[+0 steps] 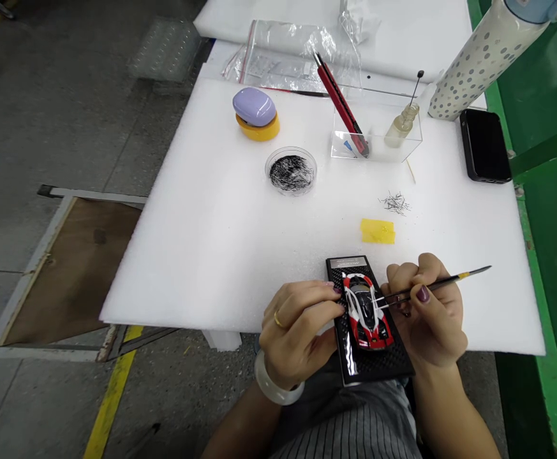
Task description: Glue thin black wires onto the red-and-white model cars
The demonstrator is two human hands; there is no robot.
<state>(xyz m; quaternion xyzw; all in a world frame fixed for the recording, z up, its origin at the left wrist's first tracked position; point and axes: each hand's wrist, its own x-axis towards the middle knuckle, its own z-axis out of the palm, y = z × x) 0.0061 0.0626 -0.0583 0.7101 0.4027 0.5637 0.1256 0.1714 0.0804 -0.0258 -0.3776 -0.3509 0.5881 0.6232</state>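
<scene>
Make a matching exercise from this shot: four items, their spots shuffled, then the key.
Items
1. Model race car
2. Slim black tool
3. Red utility knife
4. Round clear dish

Spots
A. Leaning in a clear acrylic box
B. Holding a heap of black fibres
C. On a black display base
D. Gripped in the right hand

Pairs: 1-C, 2-D, 3-A, 4-B
</scene>
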